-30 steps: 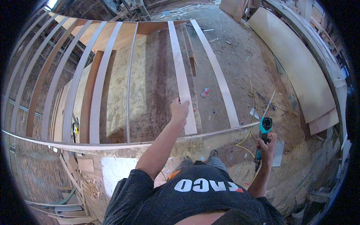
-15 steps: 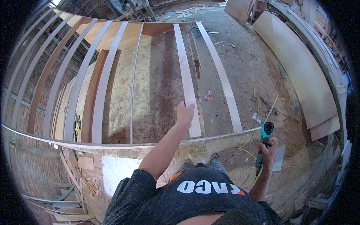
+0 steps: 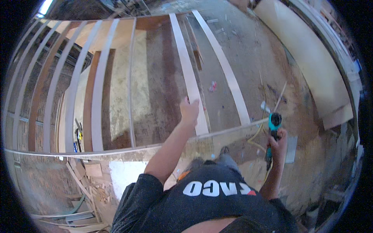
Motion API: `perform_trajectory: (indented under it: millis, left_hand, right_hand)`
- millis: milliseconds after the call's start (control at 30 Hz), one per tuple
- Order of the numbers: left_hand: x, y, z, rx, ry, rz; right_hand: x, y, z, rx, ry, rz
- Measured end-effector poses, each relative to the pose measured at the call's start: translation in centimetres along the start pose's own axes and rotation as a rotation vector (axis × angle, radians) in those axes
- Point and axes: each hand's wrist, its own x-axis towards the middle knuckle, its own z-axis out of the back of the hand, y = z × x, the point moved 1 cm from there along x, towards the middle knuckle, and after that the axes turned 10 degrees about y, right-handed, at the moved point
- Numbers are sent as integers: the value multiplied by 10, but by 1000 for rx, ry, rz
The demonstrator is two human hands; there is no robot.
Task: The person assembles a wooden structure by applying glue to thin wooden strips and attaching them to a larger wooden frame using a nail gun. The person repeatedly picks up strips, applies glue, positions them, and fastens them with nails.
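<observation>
My left hand point(image 3: 189, 112) is closed around the edge of a long pale wooden slat point(image 3: 185, 58), near the slat's closer end. That slat lies crosswise in a large wooden frame, its near end at the front rail point(image 3: 116, 151). To the right, another pale slat point(image 3: 224, 66) spans the same frame. My right hand point(image 3: 279, 140) grips a teal and black power tool point(image 3: 274, 123) upright, just outside the front rail and apart from the slats. The tool's exact kind is unclear. Several more slats point(image 3: 103, 77) run across the frame to the left.
A yellow hose or cord point(image 3: 253, 139) trails beside the tool. Large plywood sheets point(image 3: 307, 58) lie along the right side. Wood offcuts point(image 3: 99, 198) pile up at lower left, near a white sheet point(image 3: 130, 176). A red-and-white packet point(image 3: 212, 86) lies between the two right-hand slats.
The whole view has shifted and turned slightly, with some blur. My left hand keeps its hold on the slat, and my right hand still holds the tool in nearly the same pose.
</observation>
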Motion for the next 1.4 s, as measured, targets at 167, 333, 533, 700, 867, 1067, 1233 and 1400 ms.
perform_trajectory:
  millis: [167,333,533,700,867,1067,1233,1400]
  left_hand:
    - [4,11,-2,-116,62,51]
    - [4,13,-9,-175,71,126]
    - [7,29,-11,-145,48,105]
    - [11,36,-11,-178,69,133]
    - [16,43,-11,-155,73,113]
    - [15,41,-10,-204,92,151]
    - [39,82,27,-102,179,79]
    - [33,69,18,-288,224,147]
  right_hand:
    - [2,-17,0,5,35,-43]
    - [-11,-2,-8,41,-7,-113]
    - [-25,-3,-11,18,-37,-123]
    - [-39,-4,-15,3,-9,-139]
    - [-55,-28,-27,-76,37,-136]
    - [-82,-23,-56,107,127,-153]
    - [-95,-37,-77,138,182,-152]
    - [-91,-23,-100,378,149,-343]
